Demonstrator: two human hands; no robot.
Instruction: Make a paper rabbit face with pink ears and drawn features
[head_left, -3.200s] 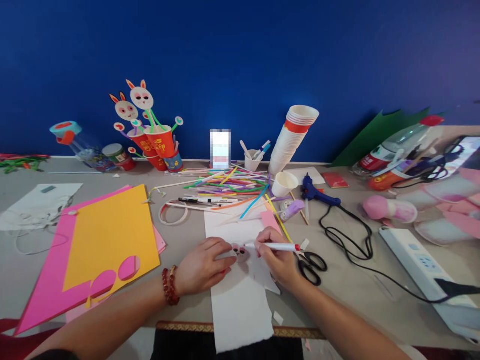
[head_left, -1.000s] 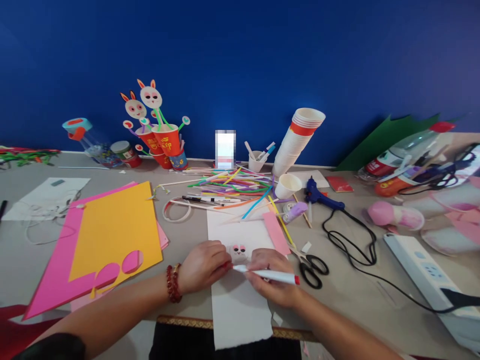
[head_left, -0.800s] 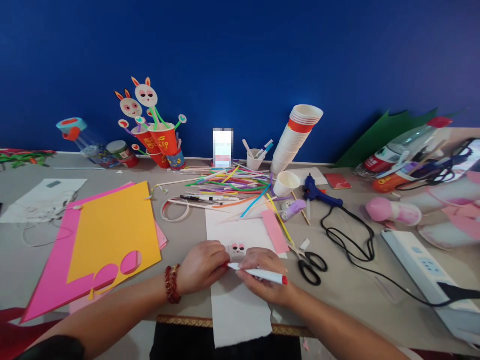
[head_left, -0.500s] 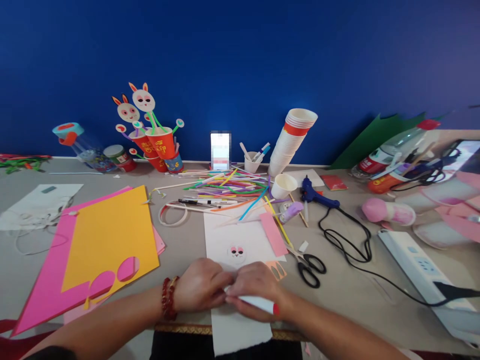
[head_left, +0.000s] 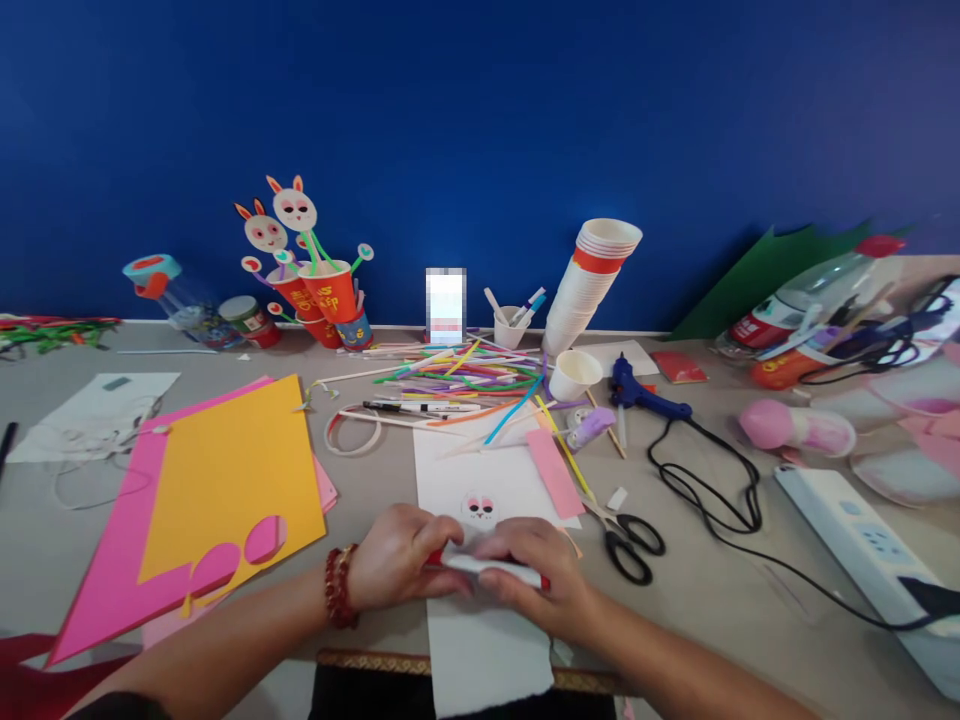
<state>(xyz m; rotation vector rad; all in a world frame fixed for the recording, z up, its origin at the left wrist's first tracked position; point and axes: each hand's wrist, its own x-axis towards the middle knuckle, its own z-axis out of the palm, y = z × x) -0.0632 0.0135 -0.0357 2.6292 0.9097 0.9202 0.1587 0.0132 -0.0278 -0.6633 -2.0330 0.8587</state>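
My left hand (head_left: 401, 558) and my right hand (head_left: 546, 570) both grip a white marker (head_left: 487, 568), which lies level between them. Its red cap is pinched in the left fingers, while the right fingers wrap the barrel near its red end. White paper (head_left: 484, 650) lies underneath, hanging over the table's front edge. Just beyond my knuckles, a small round rabbit face (head_left: 480, 509) with pink and black eyes rests on the paper. Beside my right hand are black-handled scissors (head_left: 634, 548) and a pink paper strip (head_left: 555, 472).
Yellow card (head_left: 232, 470) on pink card (head_left: 97, 590) lies left. Several pipe cleaners (head_left: 465, 375) spread behind the paper. A cup stack (head_left: 589, 285), glue gun (head_left: 649, 390) and power strip (head_left: 862, 560) stand or lie to the right. Rabbit-faced cups (head_left: 330, 290) stand back left.
The marker has turned from slanting in my right hand to lying level between both hands. My left hand has opened from its closed pose and now grips the cap end.
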